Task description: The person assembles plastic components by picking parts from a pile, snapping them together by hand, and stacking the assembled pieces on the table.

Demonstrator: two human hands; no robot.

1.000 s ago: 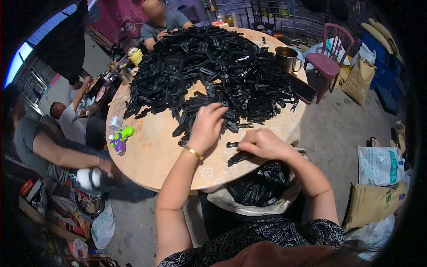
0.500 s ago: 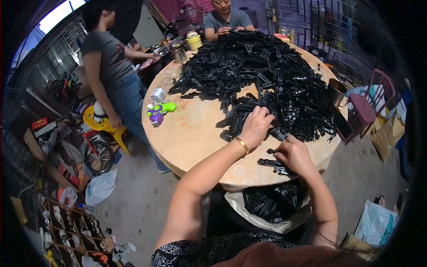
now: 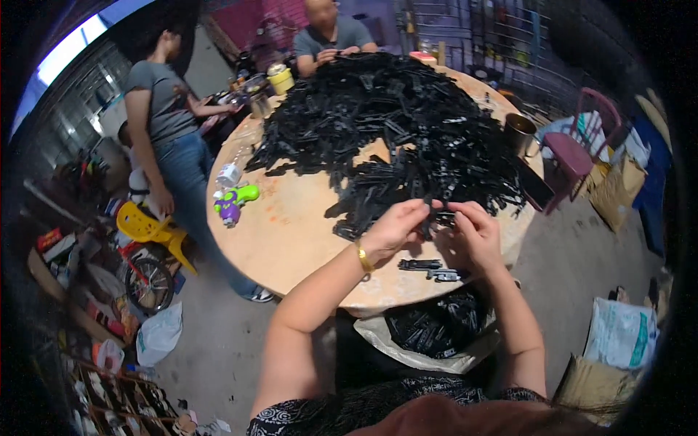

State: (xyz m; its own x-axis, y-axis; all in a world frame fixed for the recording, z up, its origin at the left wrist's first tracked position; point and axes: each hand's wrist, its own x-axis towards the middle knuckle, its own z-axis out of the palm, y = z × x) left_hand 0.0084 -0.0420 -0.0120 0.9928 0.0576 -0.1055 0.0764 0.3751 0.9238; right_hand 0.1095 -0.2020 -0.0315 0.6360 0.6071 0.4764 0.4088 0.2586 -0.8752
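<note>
At near edge of round tabletop [image 3: 291, 247]: left hand [image 3: 392, 229] and right hand [image 3: 472, 232], fingers closed together on one black plastic part [image 3: 438, 216]. Step, as judged: fitting or separating. Next calls for firm pinch; loose pieces [image 3: 432, 269] beneath.

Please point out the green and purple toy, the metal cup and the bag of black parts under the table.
green and purple toy [image 3: 234, 203], head view, on its body.
metal cup [image 3: 520, 133], head view, on its side wall.
bag of black parts [image 3: 378, 337], head view, on its pale rim.
</note>
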